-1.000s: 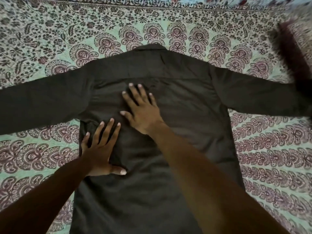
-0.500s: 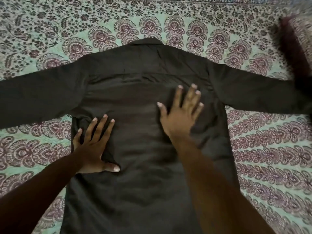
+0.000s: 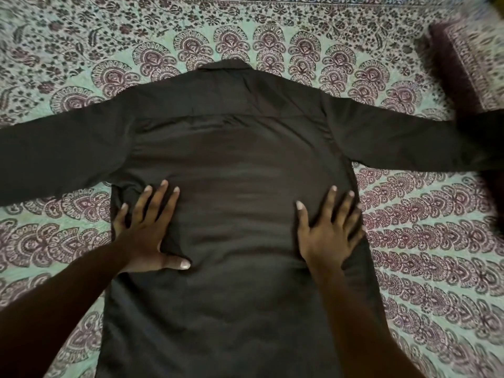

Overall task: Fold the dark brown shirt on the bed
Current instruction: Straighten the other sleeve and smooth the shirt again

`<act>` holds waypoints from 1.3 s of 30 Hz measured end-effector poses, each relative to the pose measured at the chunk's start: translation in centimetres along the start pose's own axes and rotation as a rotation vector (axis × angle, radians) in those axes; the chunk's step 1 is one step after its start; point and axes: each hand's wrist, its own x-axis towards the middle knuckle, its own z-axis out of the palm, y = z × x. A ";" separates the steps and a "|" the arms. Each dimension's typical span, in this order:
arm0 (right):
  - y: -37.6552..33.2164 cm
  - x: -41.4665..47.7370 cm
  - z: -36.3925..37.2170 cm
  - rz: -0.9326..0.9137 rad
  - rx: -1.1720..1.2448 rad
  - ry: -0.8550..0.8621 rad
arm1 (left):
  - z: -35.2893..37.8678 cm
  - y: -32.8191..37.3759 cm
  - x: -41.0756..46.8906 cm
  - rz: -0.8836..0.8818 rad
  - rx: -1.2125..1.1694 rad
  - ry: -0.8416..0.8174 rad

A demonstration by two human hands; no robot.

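Observation:
The dark brown shirt point(image 3: 240, 159) lies back side up on the bed, collar at the far end, both long sleeves spread out to the left and right. My left hand point(image 3: 147, 230) rests flat on the shirt's left side seam just below the armpit, fingers apart, thumb stretched toward the middle. My right hand point(image 3: 327, 230) presses flat on the right side of the shirt's body near its right seam, fingers spread. Neither hand grips any cloth. The shirt's hem runs out of the bottom of the view.
The bed is covered by a pale green sheet point(image 3: 425, 241) printed with maroon paisley shapes. A dark maroon patterned pillow point(image 3: 469, 66) lies at the far right, close to the right sleeve's end.
My right hand has slid from the centre of the shirt's back out to its right side and a little lower. My left hand has stayed at the left seam.

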 end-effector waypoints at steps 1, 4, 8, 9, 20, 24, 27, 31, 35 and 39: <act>0.3 -0.1 -0.1 0.041 0.013 -0.008 | 0.0 0.0 0.0 0.003 0.000 0.003; -2.7 1.6 -0.2 -0.016 0.030 0.069 | 0.2 0.0 0.0 0.011 0.001 0.020; -11.3 7.5 -0.6 -0.418 0.060 -0.054 | 0.6 -0.2 0.1 0.017 0.005 0.036; -13.0 9.0 -0.7 -0.461 0.069 -0.123 | 0.6 -0.3 0.1 0.019 0.007 0.044; 0.7 -3.4 -1.1 -0.003 0.018 -0.110 | 0.8 -0.4 -0.5 0.042 -0.013 0.078; 0.1 -4.3 -0.7 0.030 0.001 -0.052 | 2.0 -0.7 -0.9 0.048 -0.045 0.153; -4.9 -2.5 0.0 -0.191 0.054 0.009 | 4.4 -0.2 -3.3 0.080 -0.067 0.411; -11.1 -6.6 1.5 -0.421 0.046 -0.228 | 9.6 0.9 -9.0 0.106 -0.013 0.531; -6.4 -14.0 1.8 -0.396 -0.035 -0.113 | 13.4 -0.8 -14.8 0.055 0.040 0.473; 1.6 -17.3 0.0 0.018 0.007 -0.077 | 15.6 -1.8 -18.6 0.072 0.050 0.412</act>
